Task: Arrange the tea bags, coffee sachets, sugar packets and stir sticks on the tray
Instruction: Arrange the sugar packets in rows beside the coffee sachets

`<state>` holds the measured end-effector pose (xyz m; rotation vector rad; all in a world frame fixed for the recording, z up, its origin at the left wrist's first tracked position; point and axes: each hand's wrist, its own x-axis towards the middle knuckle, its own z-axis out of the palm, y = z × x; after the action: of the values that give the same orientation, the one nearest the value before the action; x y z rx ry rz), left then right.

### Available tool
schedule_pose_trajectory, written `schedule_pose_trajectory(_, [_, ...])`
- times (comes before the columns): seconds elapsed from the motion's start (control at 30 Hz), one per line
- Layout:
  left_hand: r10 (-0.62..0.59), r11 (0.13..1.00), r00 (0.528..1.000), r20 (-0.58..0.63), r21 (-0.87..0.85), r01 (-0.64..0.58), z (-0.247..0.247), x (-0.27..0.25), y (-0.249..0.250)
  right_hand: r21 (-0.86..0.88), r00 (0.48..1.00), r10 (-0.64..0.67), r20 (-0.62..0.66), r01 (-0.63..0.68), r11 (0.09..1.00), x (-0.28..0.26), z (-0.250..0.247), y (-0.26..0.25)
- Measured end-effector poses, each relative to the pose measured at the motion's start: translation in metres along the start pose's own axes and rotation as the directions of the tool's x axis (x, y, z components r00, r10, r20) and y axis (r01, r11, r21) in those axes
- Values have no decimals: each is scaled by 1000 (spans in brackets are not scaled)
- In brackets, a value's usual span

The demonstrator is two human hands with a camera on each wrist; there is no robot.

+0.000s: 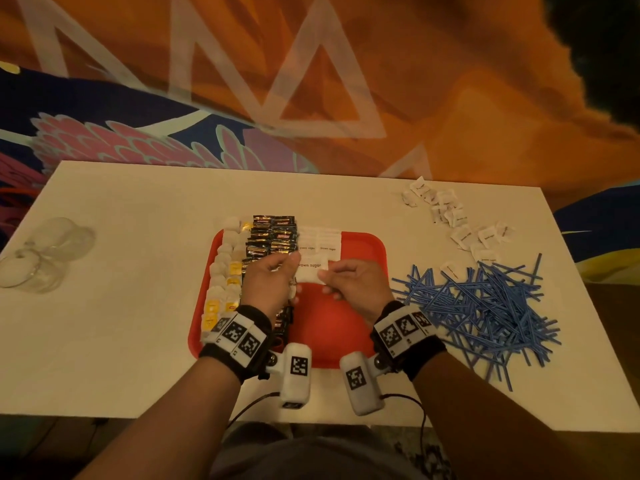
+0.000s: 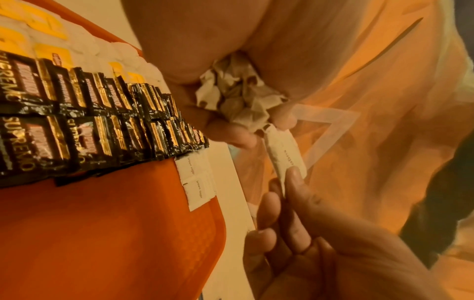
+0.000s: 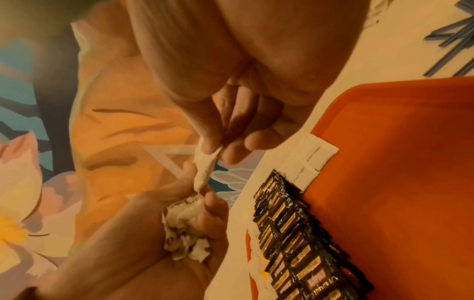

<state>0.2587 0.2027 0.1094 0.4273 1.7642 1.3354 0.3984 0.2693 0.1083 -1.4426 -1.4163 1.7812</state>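
Sugar step underway: above the red tray (image 1: 367,258), the left hand (image 1: 266,285) clutches a bunch of sugar packets (image 2: 238,97) while the right hand (image 1: 353,285) pinches one brown sugar packet (image 1: 311,273) in its fingers (image 2: 295,182), which next needs laying beside the sugar row (image 1: 320,242), right of the coffee sachets (image 1: 273,237).

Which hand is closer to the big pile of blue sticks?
Right. The right hand is over the red tray, beside the blue stir sticks; the left hand is farther, by the coffee sachets.
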Motion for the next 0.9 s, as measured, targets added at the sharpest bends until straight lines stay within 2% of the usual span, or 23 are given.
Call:
schedule_pose_trajectory(0.1, [6, 999, 999, -44, 50, -4, -5, 8, -1, -16, 999, 34, -11, -34, 999, 14, 3, 7])
schedule_pose_trajectory(0.2, [-49, 998, 995, -84, 21, 51, -16, 19, -2, -54, 996, 66, -58, -69, 996, 33, 0, 18])
schedule_pose_trajectory(0.37, [-113, 993, 992, -49, -26, 112, -40, 31, -11, -189, 982, 121, -147, -148, 971, 76, -4, 41])
schedule_pose_trajectory(0.53, [-166, 986, 983, -79, -44, 163, -67, 37, -23, -330, 975, 170, -143, -209, 920, 113, 9, 53])
schedule_pose_trajectory(0.73, [-221, 972, 969, -111, -107, 209, -95, 43, -32, -500, 972, 179, -152, -231, 835, 149, 32, 65])
schedule_pose_trajectory(0.83, [-226, 970, 967, -118, -116, 213, -102, 46, -31, -573, 962, 156, -224, -260, 777, 157, 38, 68])
schedule_pose_trajectory(0.9, [-229, 969, 967, -113, -121, 215, -104, 48, -29, -570, 950, 127, -287, -276, 774, 157, 41, 70])
